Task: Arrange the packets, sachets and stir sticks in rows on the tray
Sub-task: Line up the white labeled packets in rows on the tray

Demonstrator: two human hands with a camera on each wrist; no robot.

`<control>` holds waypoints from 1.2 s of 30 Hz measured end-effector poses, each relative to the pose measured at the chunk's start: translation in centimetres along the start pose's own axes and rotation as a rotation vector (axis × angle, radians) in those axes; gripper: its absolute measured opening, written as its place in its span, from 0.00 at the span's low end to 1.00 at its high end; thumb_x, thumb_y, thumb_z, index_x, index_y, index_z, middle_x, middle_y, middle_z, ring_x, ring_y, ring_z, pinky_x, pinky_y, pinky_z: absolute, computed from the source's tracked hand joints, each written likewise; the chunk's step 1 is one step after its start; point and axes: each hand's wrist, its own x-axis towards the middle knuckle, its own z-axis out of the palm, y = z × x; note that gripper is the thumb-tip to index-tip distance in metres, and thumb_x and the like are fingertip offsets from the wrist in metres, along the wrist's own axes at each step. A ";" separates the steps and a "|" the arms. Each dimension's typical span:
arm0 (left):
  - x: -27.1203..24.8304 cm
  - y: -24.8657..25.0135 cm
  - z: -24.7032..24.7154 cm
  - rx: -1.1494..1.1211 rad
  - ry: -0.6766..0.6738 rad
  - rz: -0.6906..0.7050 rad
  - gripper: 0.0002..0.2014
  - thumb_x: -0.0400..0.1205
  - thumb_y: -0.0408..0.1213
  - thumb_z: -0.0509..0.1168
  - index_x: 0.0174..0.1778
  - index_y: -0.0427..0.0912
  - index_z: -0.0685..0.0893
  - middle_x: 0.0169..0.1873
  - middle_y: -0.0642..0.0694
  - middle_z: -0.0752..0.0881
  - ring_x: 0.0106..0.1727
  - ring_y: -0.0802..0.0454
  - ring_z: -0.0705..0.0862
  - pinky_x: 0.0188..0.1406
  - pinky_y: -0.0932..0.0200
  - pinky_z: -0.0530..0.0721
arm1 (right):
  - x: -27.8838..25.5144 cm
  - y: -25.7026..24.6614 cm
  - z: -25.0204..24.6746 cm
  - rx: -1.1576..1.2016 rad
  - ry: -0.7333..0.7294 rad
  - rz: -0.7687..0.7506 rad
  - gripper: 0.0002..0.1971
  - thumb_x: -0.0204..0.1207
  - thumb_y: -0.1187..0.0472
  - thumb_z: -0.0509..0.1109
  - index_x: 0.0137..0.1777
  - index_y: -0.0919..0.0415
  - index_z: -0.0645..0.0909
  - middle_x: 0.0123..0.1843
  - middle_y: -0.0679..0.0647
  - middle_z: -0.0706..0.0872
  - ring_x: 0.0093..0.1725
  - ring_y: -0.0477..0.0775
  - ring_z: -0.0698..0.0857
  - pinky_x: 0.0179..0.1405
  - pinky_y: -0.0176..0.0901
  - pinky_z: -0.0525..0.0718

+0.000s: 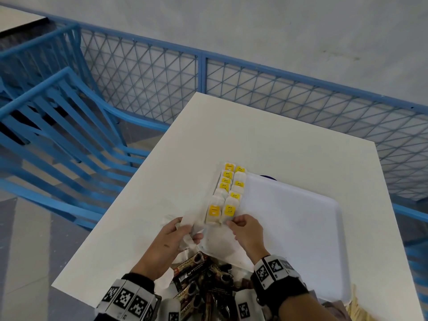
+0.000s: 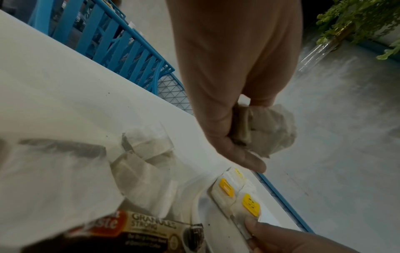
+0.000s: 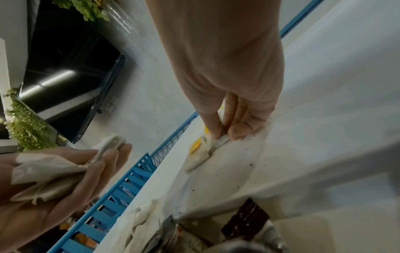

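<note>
A white tray (image 1: 301, 228) lies on the white table (image 1: 266, 135). Two rows of tea bag sachets with yellow tags (image 1: 228, 191) run along its left edge. My right hand (image 1: 232, 224) pinches the near end of the nearest sachet in the right row (image 1: 229, 210); the right wrist view shows finger and thumb (image 3: 225, 135) on that sachet (image 3: 201, 154). My left hand (image 1: 187, 230) grips a bunch of white tea bags (image 2: 270, 130) just left of the tray. Dark coffee packets (image 1: 199, 274) are piled at the table's near edge, between my wrists.
Loose tea bags (image 2: 147, 154) lie on the table left of the tray. Blue chairs (image 1: 58, 135) stand to the left, and a blue mesh railing (image 1: 278, 89) runs behind the table. A small dark object (image 1: 267, 177) peeks over the tray's far rim.
</note>
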 end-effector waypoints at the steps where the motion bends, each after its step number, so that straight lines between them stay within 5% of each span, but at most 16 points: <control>1: -0.1 0.1 0.0 0.009 -0.004 0.003 0.09 0.85 0.30 0.58 0.50 0.35 0.83 0.40 0.37 0.89 0.47 0.43 0.87 0.62 0.45 0.80 | 0.0 0.0 0.0 -0.002 0.010 -0.007 0.10 0.68 0.58 0.78 0.37 0.55 0.77 0.35 0.49 0.84 0.39 0.52 0.83 0.45 0.49 0.85; 4: -0.1 0.2 0.2 0.029 -0.018 0.024 0.08 0.85 0.31 0.58 0.52 0.33 0.81 0.39 0.37 0.87 0.42 0.48 0.87 0.47 0.56 0.86 | -0.5 -0.5 -0.1 -0.037 0.059 -0.080 0.14 0.69 0.58 0.77 0.44 0.58 0.73 0.36 0.48 0.79 0.40 0.51 0.80 0.35 0.38 0.75; 7: -0.1 0.3 0.4 0.068 -0.032 0.047 0.06 0.84 0.30 0.60 0.50 0.35 0.81 0.35 0.43 0.85 0.34 0.53 0.85 0.34 0.64 0.83 | -1.6 -1.5 -0.1 -0.054 0.046 -0.208 0.11 0.73 0.55 0.73 0.46 0.57 0.74 0.38 0.52 0.79 0.38 0.50 0.78 0.31 0.30 0.71; 14: 0.1 0.2 1.0 0.103 -0.055 0.062 0.07 0.82 0.32 0.64 0.51 0.32 0.82 0.32 0.42 0.83 0.30 0.53 0.81 0.32 0.61 0.80 | -5.0 -4.4 -0.2 0.031 -0.443 -0.371 0.02 0.75 0.52 0.71 0.43 0.46 0.81 0.36 0.40 0.81 0.34 0.34 0.78 0.39 0.28 0.75; 20: 0.3 0.1 0.8 0.171 0.012 0.053 0.05 0.82 0.34 0.63 0.51 0.38 0.82 0.36 0.43 0.85 0.31 0.55 0.82 0.33 0.62 0.81 | -4.7 -3.5 -0.5 0.117 -0.379 -0.282 0.06 0.73 0.58 0.74 0.40 0.55 0.78 0.41 0.45 0.82 0.37 0.39 0.80 0.37 0.36 0.82; 23: 0.3 -0.1 0.6 0.282 0.064 0.070 0.07 0.82 0.39 0.64 0.50 0.40 0.83 0.36 0.45 0.84 0.31 0.57 0.78 0.31 0.64 0.76 | -4.7 -3.2 -0.5 0.137 -0.295 -0.299 0.06 0.74 0.59 0.72 0.41 0.57 0.77 0.41 0.46 0.83 0.40 0.39 0.83 0.44 0.45 0.86; 30: 0.1 0.1 1.6 0.252 -0.018 0.062 0.23 0.72 0.57 0.70 0.47 0.38 0.87 0.28 0.49 0.78 0.28 0.58 0.74 0.27 0.66 0.73 | -6.1 -3.4 -0.3 -0.012 -0.353 -0.543 0.11 0.75 0.63 0.70 0.37 0.53 0.70 0.34 0.43 0.79 0.36 0.38 0.81 0.36 0.26 0.78; 36: 0.1 0.3 1.5 0.236 -0.025 0.068 0.16 0.74 0.43 0.73 0.44 0.32 0.83 0.27 0.45 0.75 0.27 0.56 0.72 0.22 0.67 0.70 | -6.4 -3.4 -0.8 0.070 -0.523 -0.480 0.07 0.72 0.59 0.74 0.47 0.58 0.81 0.42 0.45 0.86 0.43 0.42 0.85 0.49 0.39 0.85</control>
